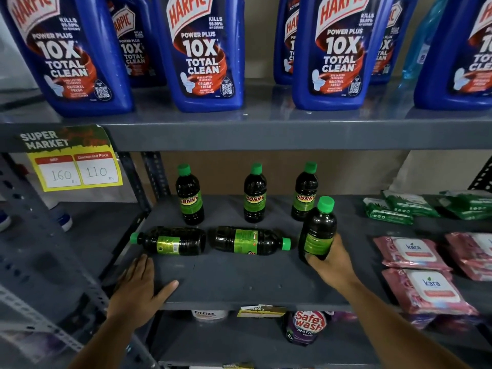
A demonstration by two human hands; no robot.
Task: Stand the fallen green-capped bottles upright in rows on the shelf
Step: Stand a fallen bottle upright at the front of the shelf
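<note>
Gripping a tilted bottle [318, 230] low, right hand [331, 258] risks knocking the far-right upright bottle [304, 191] just behind; left hand [141, 284] lies spread flat on the shelf [239, 280].

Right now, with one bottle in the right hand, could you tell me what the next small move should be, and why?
Probably set the held bottle down upright in front of the rightmost standing bottle: the right hand grips it near the base, nearly vertical, starting a front row.

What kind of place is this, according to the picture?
Most likely a supermarket aisle for cleaning goods. A yellow price tag reads "Super Market" with two prices, identical blue toilet cleaner bottles line the upper shelf, and packs of wipes lie stacked at the right.
</note>
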